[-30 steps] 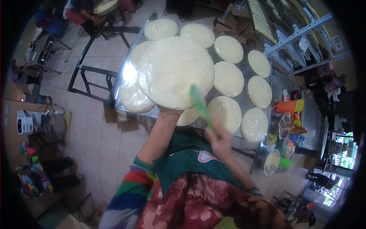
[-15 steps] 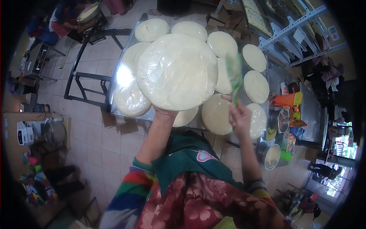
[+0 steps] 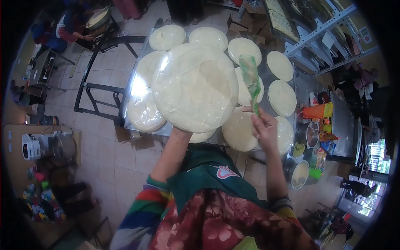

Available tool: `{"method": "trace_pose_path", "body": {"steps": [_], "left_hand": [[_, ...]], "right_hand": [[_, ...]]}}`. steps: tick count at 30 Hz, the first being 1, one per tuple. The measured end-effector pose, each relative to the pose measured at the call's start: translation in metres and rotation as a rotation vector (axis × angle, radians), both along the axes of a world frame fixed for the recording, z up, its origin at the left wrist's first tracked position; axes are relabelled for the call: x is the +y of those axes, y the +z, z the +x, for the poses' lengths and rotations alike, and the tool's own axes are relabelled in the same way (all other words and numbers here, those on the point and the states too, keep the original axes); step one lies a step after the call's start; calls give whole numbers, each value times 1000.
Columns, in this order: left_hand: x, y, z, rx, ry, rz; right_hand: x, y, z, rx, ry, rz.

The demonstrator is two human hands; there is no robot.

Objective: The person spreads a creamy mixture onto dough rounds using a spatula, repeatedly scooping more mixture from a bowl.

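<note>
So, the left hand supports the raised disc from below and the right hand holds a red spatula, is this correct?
No: the head view shows the spatula in the right hand is green, not red. The left hand supports the raised disc from below.

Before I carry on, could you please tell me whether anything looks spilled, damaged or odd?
The disc on the left hand has a darker patch toward its upper right, unlike its paler surface; thin coating or shadow, I can't tell. No spill stands out.
</note>
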State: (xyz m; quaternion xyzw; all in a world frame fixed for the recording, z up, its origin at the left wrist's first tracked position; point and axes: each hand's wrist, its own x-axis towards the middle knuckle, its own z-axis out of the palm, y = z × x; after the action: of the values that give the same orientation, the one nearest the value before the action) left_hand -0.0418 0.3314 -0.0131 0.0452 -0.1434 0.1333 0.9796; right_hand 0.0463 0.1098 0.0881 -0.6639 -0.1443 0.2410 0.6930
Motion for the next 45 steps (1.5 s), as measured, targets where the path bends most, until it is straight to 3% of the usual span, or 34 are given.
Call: {"method": "trace_pose_path", "body": {"steps": [5,8,10,12,15,18,21,23,24,26,28,31,34,37,40,43,45], "left_hand": [[-12,11,6,62,20,120],[-18,16,3,154,11,142],[-22,13,-1,190,-5,145],[-23,7,-6,211,-23,143],[-21,3,-14,228,-39,130],[-20,-1,-16,243,-51,128],[-21,-6,-20,252,-65,115],[-21,-8,-25,262,-61,111],[-21,-8,-27,264,-61,111],[-19,-9,-26,267,-58,113],[-17,-7,-21,260,-58,112],[-19,-6,-16,255,-53,113],[-19,-6,-19,258,-49,107],[-19,-6,-22,262,-45,105],[-20,-8,-20,261,-40,104],[-24,-9,-22,266,-42,103],[-26,-11,-28,269,-37,93]], "right_hand": [[9,39,30,-371,-16,-389],[37,44,26,-490,52,-337],[45,29,1,-600,213,-319],[40,49,-36,-989,563,-687],[29,49,-45,-769,581,-452],[22,36,-3,-572,232,-406],[20,20,-13,-629,278,-606],[16,17,-54,-871,453,-450],[16,34,-67,-792,600,-555],[7,30,-59,-690,596,-463],[2,21,-33,-489,244,-400],[2,6,3,-599,78,-423],[-6,6,-55,-923,432,-479],[-11,30,-67,-763,581,-484],[-20,14,-19,-561,151,-497],[-17,6,-26,-522,183,-586],[-18,18,-63,-685,423,-544]]}}
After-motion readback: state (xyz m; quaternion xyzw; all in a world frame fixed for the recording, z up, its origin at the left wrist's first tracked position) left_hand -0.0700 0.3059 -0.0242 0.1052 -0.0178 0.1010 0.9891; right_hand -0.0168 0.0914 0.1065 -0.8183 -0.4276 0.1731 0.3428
